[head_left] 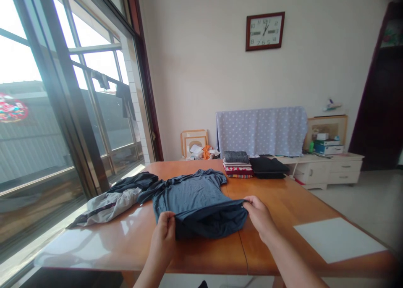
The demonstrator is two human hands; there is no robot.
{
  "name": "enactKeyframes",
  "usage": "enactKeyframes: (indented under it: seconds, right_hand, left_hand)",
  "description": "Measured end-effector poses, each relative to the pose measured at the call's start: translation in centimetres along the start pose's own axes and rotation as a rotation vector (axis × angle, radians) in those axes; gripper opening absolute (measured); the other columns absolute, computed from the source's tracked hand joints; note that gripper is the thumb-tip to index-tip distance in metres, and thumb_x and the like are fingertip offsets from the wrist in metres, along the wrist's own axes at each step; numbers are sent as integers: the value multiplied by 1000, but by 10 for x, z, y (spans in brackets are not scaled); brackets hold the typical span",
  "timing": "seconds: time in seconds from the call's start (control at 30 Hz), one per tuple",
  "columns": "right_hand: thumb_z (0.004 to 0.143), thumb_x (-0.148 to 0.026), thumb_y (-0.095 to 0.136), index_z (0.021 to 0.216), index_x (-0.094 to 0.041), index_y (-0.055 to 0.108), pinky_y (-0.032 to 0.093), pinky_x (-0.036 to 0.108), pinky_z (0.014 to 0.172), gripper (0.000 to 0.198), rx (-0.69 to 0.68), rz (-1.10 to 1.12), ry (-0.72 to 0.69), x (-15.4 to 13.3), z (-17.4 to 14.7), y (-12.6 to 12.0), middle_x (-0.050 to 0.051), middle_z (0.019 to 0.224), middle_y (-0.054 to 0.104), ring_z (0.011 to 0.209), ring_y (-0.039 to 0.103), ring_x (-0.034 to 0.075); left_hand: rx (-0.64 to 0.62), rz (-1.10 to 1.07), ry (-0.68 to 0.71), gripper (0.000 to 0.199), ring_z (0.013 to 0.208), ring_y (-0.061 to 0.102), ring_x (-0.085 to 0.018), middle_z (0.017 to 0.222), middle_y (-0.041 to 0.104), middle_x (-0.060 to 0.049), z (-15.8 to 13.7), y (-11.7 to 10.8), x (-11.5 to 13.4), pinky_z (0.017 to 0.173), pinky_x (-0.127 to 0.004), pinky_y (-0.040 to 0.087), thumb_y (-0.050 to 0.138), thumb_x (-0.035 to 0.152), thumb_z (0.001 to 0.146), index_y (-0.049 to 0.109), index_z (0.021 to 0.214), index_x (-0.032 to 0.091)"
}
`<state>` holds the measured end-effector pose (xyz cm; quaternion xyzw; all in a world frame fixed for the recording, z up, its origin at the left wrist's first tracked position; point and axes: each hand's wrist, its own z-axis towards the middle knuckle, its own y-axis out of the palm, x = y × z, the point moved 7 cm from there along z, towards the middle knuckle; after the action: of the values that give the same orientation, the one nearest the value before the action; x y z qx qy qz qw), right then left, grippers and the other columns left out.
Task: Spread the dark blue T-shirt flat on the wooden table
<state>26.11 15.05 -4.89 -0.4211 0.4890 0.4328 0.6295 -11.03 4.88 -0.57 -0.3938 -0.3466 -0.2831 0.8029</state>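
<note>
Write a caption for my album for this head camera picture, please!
Left hand and right hand hold a dark shirt by its edge on a brown table, folded clothes stacked behind.

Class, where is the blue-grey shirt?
In the head view, the shirt lies on the table, held by left hand and right hand, front-left of the folded stack.

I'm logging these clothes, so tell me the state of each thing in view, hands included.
Blue-gray shirt, spread out, near edge held.
Left hand, gripping that edge.
Right hand, gripping that edge.
Light gray garment, crumpled.
Black garment at left, crumpled.
Colorful clothes stack, folded.
Black clothes, folded.
White sheet, flat.
Polka-dot cloth, draped.
Cabinet drawers, shut.
Wall clock, hung.
</note>
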Motion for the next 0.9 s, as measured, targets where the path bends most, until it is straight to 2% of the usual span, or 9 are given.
enactKeyframes:
  seconds: [0.1, 0.2, 0.27, 0.33, 0.47, 0.63, 0.7, 0.8, 0.9]
  right_hand:
    - [75, -49, 66, 100, -21, 66, 47, 29, 68, 37, 22, 56, 26, 4, 6, 1, 1, 80, 70, 77, 64, 21]
    - [73, -51, 69, 98, -21, 65, 49, 30, 71, 39, 12, 50, 20, 8, 8, -1, 2, 82, 72, 79, 66, 22]
    - [71, -50, 70, 96, -21, 66, 50, 31, 74, 38, -13, 42, 19, 10, 6, -3, 3, 84, 72, 81, 66, 22]
    - [70, -46, 71, 98, -21, 66, 50, 32, 76, 38, -54, 34, 30, 11, 2, -5, 4, 87, 73, 84, 67, 22]
    - [69, -36, 65, 108, -20, 65, 51, 32, 81, 42, -138, -57, 36, 10, -4, -6, 5, 98, 74, 91, 68, 23]
    - [76, -36, 59, 108, -26, 64, 47, 32, 77, 34, 14, -529, -60, -7, -3, -27, 5, 106, 74, 94, 68, 25]
    - [81, -39, 55, 109, -29, 63, 45, 32, 73, 31, 69, -690, -58, -13, -5, -37, 5, 104, 74, 92, 69, 26]
    - [87, -44, 49, 113, -30, 63, 43, 32, 69, 33, 112, -784, -26, -17, -8, -50, 6, 94, 74, 88, 69, 27]
    - [87, -48, 48, 110, -31, 66, 43, 32, 68, 33, 123, -819, -12, -14, -10, -59, 6, 90, 74, 85, 68, 27]
  left_hand:
    - [-52, 98, 39, 24, 82, 65, -21, 85, 65, 0, 11, 5, 10, 76, -31, 47, 45, 47, 96, 56, 102, 26]
    - [-192, 271, 90, 46, 100, 66, -26, 108, 68, -6, 9, 13, 14, 84, -35, 49, 63, 56, 85, 56, 119, 25]
    - [-249, 374, 161, 59, 112, 63, -29, 121, 65, -9, 3, 15, 16, 92, -38, 47, 73, 49, 77, 54, 128, 23]
    - [-249, 453, 224, 52, 113, 61, -28, 122, 63, -10, -2, 11, 17, 96, -37, 46, 70, 33, 79, 55, 128, 22]
    - [-88, 596, 202, 25, 100, 62, -24, 107, 64, -8, -2, -12, 13, 89, -36, 46, 50, 17, 88, 62, 110, 21]
    - [191, 723, 71, 25, 103, 61, -28, 113, 63, -9, 2, -55, 4, 86, -39, 46, 46, 19, 90, 64, 108, 23]
    - [243, 703, -5, 26, 102, 62, -27, 117, 63, -8, 1, -69, -4, 83, -38, 47, 46, 20, 91, 64, 109, 24]
    - [298, 611, -89, 30, 100, 64, -27, 123, 63, -10, -3, -84, -17, 82, -38, 49, 47, 26, 92, 63, 117, 25]
    - [359, 382, -176, 34, 93, 66, -27, 111, 68, -11, -7, -93, -30, 82, -40, 51, 46, 43, 96, 64, 114, 21]
